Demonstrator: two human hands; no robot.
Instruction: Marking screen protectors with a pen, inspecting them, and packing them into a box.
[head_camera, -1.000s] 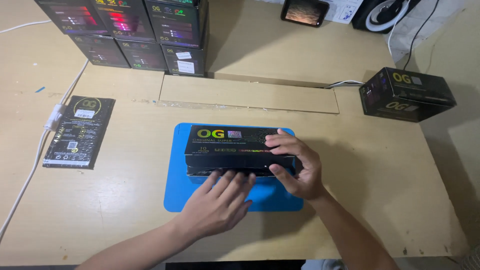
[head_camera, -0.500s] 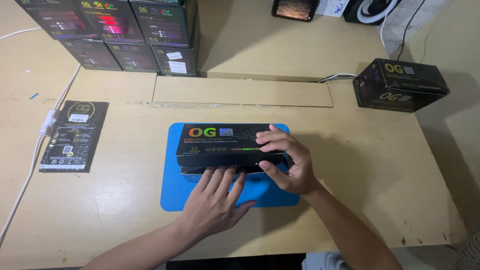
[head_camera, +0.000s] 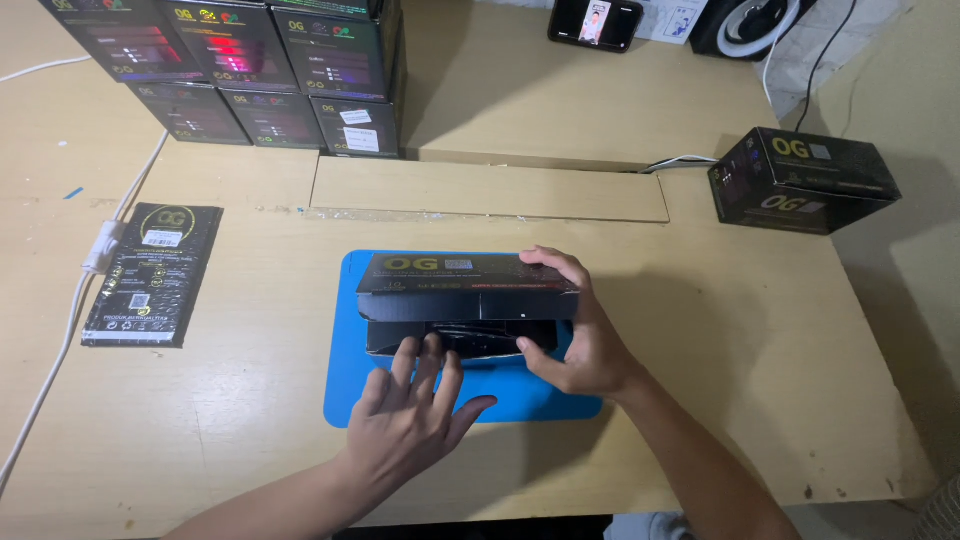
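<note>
Fingers (head_camera: 425, 362) spread at black box (head_camera: 465, 290) front edge — right hand (head_camera: 580, 330) clamped on its end

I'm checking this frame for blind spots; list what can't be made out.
- Head view: black box contents, hidden behind its front flap.
- Left hand fingertips, tucked into the opening.
- Blue mat middle, covered by box.
- Phone and ring light, cut by top edge.

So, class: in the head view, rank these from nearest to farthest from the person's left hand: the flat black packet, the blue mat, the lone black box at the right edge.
1. Blue mat: directly under the left hand.
2. Flat black packet: off to the left, beside the white cable.
3. Lone black box: far right, towards the back.
</note>
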